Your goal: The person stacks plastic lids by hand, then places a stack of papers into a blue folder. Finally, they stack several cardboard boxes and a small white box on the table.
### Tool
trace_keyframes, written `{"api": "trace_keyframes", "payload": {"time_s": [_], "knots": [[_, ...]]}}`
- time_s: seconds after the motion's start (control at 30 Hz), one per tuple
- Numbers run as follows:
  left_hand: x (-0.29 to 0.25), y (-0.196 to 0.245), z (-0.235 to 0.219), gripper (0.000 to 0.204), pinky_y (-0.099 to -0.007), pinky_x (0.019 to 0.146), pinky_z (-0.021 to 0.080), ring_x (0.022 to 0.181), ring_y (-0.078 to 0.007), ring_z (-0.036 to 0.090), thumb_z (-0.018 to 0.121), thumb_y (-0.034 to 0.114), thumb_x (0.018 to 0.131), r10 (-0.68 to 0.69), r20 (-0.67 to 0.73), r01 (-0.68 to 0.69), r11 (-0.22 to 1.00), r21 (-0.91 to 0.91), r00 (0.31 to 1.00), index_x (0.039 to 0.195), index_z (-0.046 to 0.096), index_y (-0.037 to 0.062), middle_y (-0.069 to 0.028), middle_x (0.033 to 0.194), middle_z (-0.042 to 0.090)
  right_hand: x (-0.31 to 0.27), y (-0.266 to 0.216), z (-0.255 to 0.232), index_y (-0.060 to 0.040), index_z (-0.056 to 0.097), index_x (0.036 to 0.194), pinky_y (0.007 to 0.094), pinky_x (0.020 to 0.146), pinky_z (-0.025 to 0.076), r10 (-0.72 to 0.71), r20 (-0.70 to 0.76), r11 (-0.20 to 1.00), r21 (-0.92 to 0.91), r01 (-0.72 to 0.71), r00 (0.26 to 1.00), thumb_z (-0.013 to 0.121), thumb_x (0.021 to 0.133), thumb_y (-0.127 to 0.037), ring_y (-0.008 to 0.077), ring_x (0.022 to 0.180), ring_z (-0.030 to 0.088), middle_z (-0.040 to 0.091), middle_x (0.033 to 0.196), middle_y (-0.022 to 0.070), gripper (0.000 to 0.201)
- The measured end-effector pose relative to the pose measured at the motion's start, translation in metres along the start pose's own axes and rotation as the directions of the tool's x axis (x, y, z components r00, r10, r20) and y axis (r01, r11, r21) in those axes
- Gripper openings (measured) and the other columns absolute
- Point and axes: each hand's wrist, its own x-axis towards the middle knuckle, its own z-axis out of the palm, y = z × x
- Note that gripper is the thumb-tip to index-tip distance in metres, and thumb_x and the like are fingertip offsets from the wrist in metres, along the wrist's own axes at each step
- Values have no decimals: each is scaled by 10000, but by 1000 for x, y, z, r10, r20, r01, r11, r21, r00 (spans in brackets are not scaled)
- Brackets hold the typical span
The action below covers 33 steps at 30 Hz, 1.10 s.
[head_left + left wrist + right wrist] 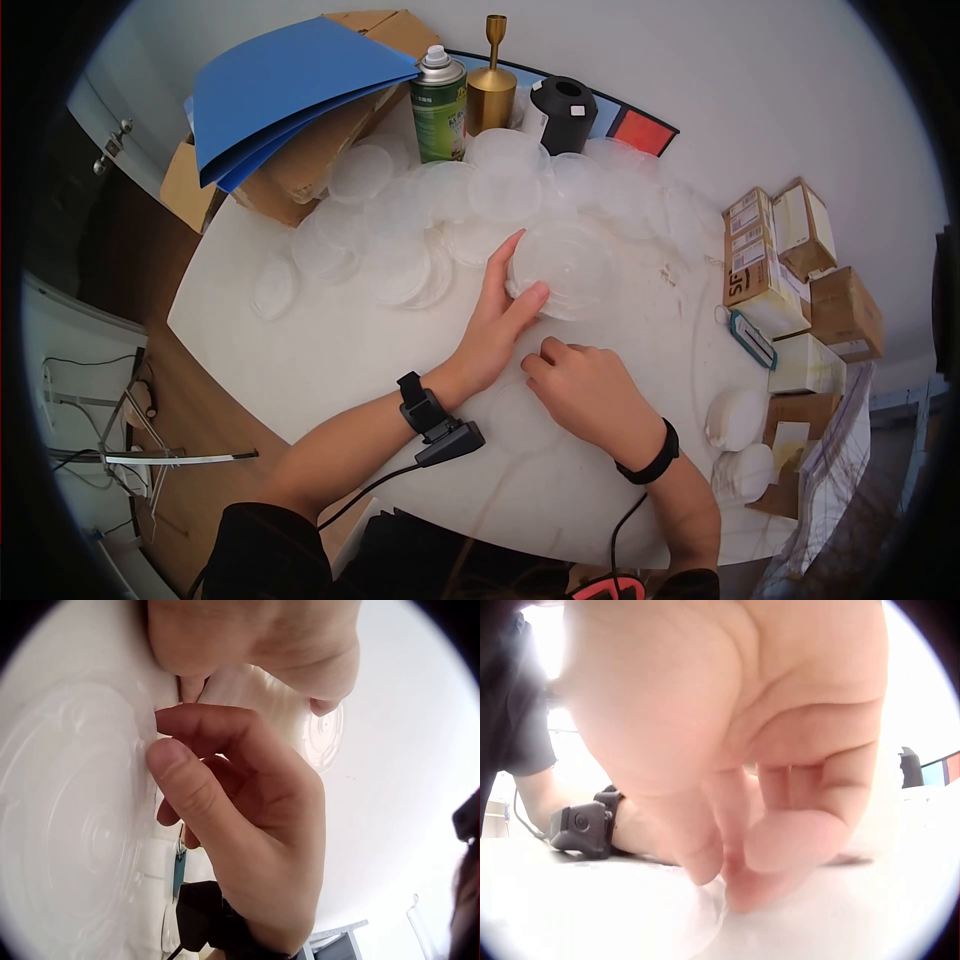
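My left hand (492,325) grips a stack of round clear plastic lids (575,265), its thumb across the near rim. The left wrist view shows the layered edges of this stack (244,694) beneath the left hand (255,634). Closer to me, my right hand (590,395) is low over the table, thumb and forefinger pinching the rim of another clear lid (94,832). That lid lies flat and is nearly invisible against the white top in the head view. In the right wrist view the fingertips (754,892) meet at the lid's edge.
Several more clear lids (395,270) spread across the white table (240,330). Behind them stand a green spray can (440,110), a brass holder (491,95), a black cylinder (562,115) and blue folders (290,85) on a carton. Small cardboard boxes (750,250) line the right edge.
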Motion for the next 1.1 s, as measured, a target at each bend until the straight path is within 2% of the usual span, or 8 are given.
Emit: {"api": "trace_keyframes", "payload": {"time_s": [0.27,0.37,0.4,0.47,0.57,0.83,1.03,1.1], "knots": [[0,7,3,712,-437,1177,388,1446,-219,405,538,267,1084,-9,14,11,989,-145,1000,1656,129,155,-106,1597,347,-1,1,-23,-30,649,917,351,602,530,-2,-23,986,169,6,1000,712,863,-54,258,676,660,629,813,85,87],[-1,8,4,699,-463,1196,367,1474,-231,380,499,349,1098,-9,26,14,982,-189,1000,1658,121,168,-97,1614,327,-8,1,-78,-6,615,930,327,570,520,166,-3,851,506,-142,986,680,899,-24,232,623,656,673,857,110,75],[-1,7,2,695,-470,1200,361,1477,-236,377,479,380,1101,-2,30,7,983,-182,1000,1659,121,173,-95,1619,321,-11,5,-88,1,621,956,305,572,515,226,-90,831,537,-144,970,690,894,-15,198,629,649,679,866,96,95],[1,3,-1,690,-484,1207,348,1484,-244,370,440,443,1107,9,39,-3,987,-162,999,1660,120,182,-91,1628,309,-14,13,-101,15,632,1009,260,577,505,348,-257,788,602,-133,902,711,883,4,130,640,635,690,882,66,149],[0,7,1,692,-490,1216,329,1503,-253,346,385,508,1107,-33,28,37,984,-172,999,1661,118,192,-85,1646,290,-3,11,-108,21,639,1059,223,582,492,568,-300,561,822,-94,767,706,907,-4,75,671,617,675,863,39,168],[1,4,0,663,-519,1238,301,1553,-255,278,294,543,1116,-17,63,26,990,-142,998,1664,100,223,-46,1697,223,24,4,-82,16,638,1012,236,580,508,312,-572,918,387,-85,759,728,871,35,109,623,643,689,841,79,169],[-2,7,2,684,-518,1230,305,1547,-254,279,331,544,1109,-26,60,33,993,-117,998,1665,110,212,-51,1689,228,19,3,-86,-2,637,980,246,548,497,315,-565,898,437,-47,763,729,870,40,121,585,633,665,792,68,149],[-1,8,3,694,-517,1229,305,1546,-254,277,344,547,1105,-22,67,31,992,-122,997,1665,112,210,-51,1686,232,22,3,-83,-11,633,971,251,537,491,239,-586,946,321,-49,775,728,868,42,131,585,627,658,799,65,150]]}}
